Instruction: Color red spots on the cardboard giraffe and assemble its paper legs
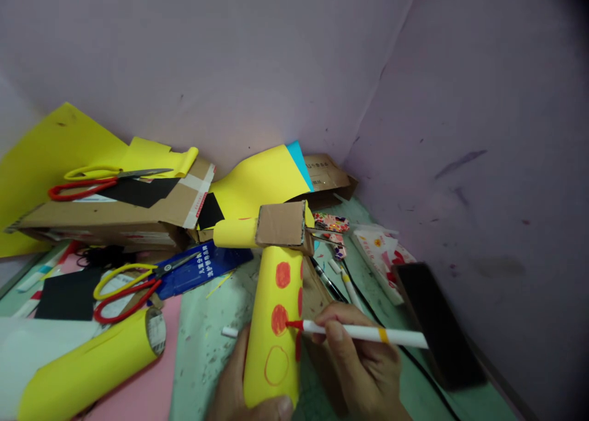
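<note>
My left hand (246, 393) grips the lower end of a yellow paper-covered tube (271, 298), its thumb across the bottom. Red spots run down the tube; the lowest is an unfilled red outline. A brown cardboard block (281, 223) sits on the tube's top, with a smaller yellow roll (235, 232) sticking out to the left. My right hand (361, 359) pinches a white marker (363, 332) with a yellow band. The marker's red tip is at the right edge of a filled spot, seemingly touching it.
Left lie a second yellow tube (92, 366), scissors (133, 286) and black paper (67, 293). More scissors (110, 178) rest on a cardboard box (133, 215). A dark phone (439, 326) and a white-and-red packet (380, 258) are right, beside a black cable (427, 378). Walls rise behind and right.
</note>
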Demonstrator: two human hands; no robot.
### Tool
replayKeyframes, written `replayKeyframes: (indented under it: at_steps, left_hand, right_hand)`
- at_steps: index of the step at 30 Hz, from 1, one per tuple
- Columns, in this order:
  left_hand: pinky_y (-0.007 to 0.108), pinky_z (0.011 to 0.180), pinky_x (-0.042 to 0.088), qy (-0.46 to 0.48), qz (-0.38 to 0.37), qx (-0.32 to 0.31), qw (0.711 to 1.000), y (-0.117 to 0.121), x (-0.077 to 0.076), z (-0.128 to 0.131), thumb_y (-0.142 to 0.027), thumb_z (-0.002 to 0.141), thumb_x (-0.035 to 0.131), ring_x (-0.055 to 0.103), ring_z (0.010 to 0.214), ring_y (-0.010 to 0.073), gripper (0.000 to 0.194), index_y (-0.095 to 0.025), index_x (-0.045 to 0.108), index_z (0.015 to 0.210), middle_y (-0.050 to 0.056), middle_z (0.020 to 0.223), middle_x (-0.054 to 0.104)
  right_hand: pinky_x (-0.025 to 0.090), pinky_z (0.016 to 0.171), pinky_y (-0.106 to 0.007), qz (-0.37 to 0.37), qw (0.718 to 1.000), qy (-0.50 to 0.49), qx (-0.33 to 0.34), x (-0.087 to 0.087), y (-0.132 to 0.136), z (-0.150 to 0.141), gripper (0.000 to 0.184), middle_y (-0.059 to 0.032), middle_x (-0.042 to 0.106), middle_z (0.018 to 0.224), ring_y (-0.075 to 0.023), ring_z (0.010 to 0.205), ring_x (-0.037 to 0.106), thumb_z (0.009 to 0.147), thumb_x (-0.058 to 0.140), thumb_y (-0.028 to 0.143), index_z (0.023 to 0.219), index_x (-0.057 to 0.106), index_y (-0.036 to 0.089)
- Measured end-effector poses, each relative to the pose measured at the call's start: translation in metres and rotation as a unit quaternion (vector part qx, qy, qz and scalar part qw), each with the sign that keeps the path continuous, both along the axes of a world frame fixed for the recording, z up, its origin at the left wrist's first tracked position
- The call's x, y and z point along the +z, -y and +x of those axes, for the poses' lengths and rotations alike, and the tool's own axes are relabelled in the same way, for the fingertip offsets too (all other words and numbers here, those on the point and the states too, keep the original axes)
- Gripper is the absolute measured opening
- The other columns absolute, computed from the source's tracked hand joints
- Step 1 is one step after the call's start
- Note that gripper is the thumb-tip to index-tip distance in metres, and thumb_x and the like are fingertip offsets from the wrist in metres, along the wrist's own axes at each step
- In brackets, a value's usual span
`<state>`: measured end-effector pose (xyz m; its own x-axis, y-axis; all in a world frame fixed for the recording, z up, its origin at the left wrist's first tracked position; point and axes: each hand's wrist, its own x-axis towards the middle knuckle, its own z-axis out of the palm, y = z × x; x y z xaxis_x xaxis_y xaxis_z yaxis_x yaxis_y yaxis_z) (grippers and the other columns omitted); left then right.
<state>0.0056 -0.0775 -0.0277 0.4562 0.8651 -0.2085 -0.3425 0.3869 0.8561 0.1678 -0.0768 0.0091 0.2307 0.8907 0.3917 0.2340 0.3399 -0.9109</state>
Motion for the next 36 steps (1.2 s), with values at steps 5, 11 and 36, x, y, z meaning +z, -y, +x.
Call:
replayKeyframes:
  at_steps: [5,11,36]
  left_hand:
    - [0.035,0.07,0.048,-0.004,-0.001,-0.003,1.0,-0.0011,0.0028,0.0002,-0.046,0.062,0.078,0.061,0.08,0.0261,0.077,-0.022,0.05,0.129,0.007,0.094,0.066]
    - [0.036,0.07,0.049,0.001,-0.014,-0.006,1.0,-0.0022,-0.0039,0.0015,-0.045,0.061,0.079,0.062,0.076,0.0258,0.074,-0.021,0.052,0.126,0.006,0.086,0.066]
    - [0.037,0.07,0.048,-0.02,-0.024,-0.004,0.999,-0.0016,0.0037,-0.0016,-0.047,0.058,0.079,0.06,0.075,0.0257,0.074,-0.024,0.053,0.124,0.004,0.084,0.063]
  right_hand:
    - [0.045,0.064,-0.026,-0.006,1.0,0.005,0.0,-0.0015,0.0014,-0.0012,0.032,0.0021,0.064,0.066,-0.0138,0.061,0.059,0.097,0.049,0.038,0.073,0.063,0.024]
    - [0.042,0.055,-0.025,-0.037,0.999,0.016,0.023,-0.0069,0.0061,-0.0017,0.027,-0.0009,0.064,0.066,-0.0154,0.061,0.059,0.095,0.052,0.035,0.076,0.067,0.022]
    - [0.042,0.058,-0.027,-0.005,0.999,0.019,-0.027,0.0003,0.0017,-0.0014,0.035,0.0007,0.061,0.062,-0.0143,0.056,0.055,0.096,0.049,0.04,0.069,0.063,0.022]
